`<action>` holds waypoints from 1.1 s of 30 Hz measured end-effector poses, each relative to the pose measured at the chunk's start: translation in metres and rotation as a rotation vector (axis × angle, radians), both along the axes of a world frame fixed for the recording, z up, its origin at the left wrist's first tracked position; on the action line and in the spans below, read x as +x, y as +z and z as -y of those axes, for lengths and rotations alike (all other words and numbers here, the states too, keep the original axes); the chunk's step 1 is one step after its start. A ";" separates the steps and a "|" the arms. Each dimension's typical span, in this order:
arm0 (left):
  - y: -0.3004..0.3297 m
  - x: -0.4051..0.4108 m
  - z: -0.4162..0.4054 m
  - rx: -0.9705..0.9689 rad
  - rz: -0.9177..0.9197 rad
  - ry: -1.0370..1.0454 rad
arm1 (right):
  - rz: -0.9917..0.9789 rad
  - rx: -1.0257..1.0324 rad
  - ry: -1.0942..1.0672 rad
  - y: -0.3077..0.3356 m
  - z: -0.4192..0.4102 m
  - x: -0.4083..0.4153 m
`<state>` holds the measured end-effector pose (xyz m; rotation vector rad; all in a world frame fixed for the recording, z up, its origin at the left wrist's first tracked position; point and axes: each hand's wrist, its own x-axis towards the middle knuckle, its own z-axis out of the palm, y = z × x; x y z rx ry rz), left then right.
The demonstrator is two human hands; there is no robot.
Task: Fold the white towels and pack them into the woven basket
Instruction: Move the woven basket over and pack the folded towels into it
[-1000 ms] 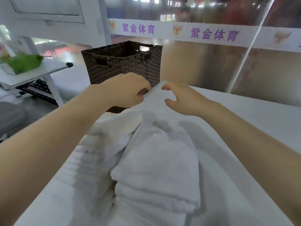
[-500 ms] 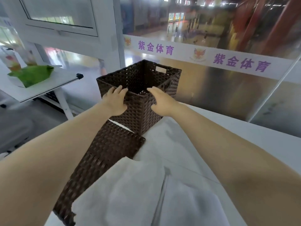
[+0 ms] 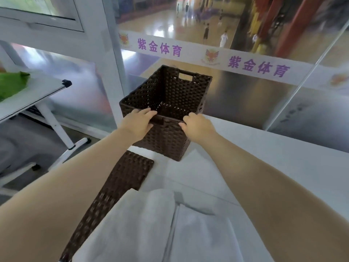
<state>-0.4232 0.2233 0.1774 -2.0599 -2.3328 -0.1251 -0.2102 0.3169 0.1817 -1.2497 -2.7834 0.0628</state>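
My left hand (image 3: 138, 123) and right hand (image 3: 198, 125) both grip the near rim of the woven basket (image 3: 170, 99), fingers hooked over it. It stands open at the far edge of the white surface (image 3: 283, 159). Folded white towels (image 3: 151, 227) lie near me, overlapping a woven lid (image 3: 124, 178). Banner (image 3: 207, 57) reads "紫金体育".

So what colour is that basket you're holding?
Dark brown, woven all over; the woven basket shows clearly in the head view.
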 end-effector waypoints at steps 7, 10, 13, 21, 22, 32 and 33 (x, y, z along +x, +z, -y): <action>0.001 0.087 -0.009 -0.111 -0.060 -0.044 | -0.042 -0.060 -0.200 0.002 0.016 0.176; -0.007 0.141 -0.004 -0.147 0.130 -0.145 | -0.110 -0.100 -0.276 0.000 0.034 0.249; -0.008 0.208 0.012 -0.109 0.274 -0.210 | -0.167 -0.121 -0.334 -0.001 0.059 0.315; 0.011 0.376 0.082 -0.057 0.417 -0.332 | -0.375 -0.204 -0.543 0.011 0.157 0.475; 0.011 0.393 0.093 -0.065 0.434 -0.331 | -0.405 -0.213 -0.570 0.012 0.172 0.492; 0.002 0.502 0.227 -0.087 0.467 -0.202 | -0.487 -0.103 -0.678 -0.010 0.303 0.588; -0.001 0.505 0.238 -0.091 0.482 -0.200 | -0.492 -0.102 -0.675 -0.011 0.313 0.593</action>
